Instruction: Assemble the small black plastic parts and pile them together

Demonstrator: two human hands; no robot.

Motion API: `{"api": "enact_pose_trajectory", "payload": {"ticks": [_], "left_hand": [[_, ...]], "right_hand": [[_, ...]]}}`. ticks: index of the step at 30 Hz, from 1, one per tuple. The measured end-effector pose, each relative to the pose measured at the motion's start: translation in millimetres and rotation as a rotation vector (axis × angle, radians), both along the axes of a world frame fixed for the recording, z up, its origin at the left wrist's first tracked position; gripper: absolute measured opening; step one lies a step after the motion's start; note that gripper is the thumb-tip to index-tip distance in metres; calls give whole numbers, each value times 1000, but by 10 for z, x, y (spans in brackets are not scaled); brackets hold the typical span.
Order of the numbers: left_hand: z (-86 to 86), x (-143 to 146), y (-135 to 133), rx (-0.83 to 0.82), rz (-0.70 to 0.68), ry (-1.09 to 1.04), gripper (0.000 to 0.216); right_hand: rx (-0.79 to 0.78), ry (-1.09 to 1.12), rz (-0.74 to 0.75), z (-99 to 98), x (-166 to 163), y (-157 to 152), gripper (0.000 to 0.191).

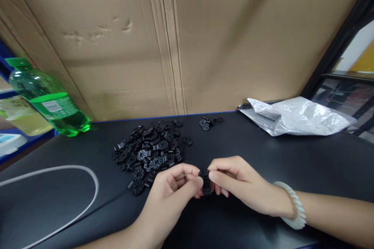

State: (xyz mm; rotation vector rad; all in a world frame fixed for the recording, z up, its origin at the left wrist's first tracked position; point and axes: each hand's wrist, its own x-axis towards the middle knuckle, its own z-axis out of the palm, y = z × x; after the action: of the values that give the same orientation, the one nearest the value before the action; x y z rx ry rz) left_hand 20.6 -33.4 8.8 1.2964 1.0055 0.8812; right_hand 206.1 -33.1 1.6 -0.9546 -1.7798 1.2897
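Note:
Between my two hands, just above the front of the black table, is a small black plastic part (206,183) with a round, holed end and a narrower block below it. My left hand (178,186) pinches its left edge between thumb and forefinger. On the other side my right hand (233,177) grips the right edge the same way, a pale bracelet on its wrist. A heap of similar black parts (154,149) lies just beyond my left hand. Fingers cover the part's sides, so its full shape is hidden.
Several loose black parts (205,124) lie farther back, and one single part (187,140) sits beside the heap. A silvery plastic bag (298,116) rests at the back right. On the left are a green bottle (49,99) and a looped white cable (95,181). Cardboard (233,46) stands behind.

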Motion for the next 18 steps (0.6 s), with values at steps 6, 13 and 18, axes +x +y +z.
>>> {"api": "enact_pose_trajectory", "payload": {"ticks": [6,13,18], "left_hand": [[2,-19,-13,-52,-2,-77,6],[-21,8,-6,-15,24,-76,13],[-120,43,-35,45,-55,-52,29]], "right_hand": [[55,-1,-22,19,-21,-22,26],[80,21,-39,29,1,56,27],[289,-133,-187,117,-11,438,30]]}}
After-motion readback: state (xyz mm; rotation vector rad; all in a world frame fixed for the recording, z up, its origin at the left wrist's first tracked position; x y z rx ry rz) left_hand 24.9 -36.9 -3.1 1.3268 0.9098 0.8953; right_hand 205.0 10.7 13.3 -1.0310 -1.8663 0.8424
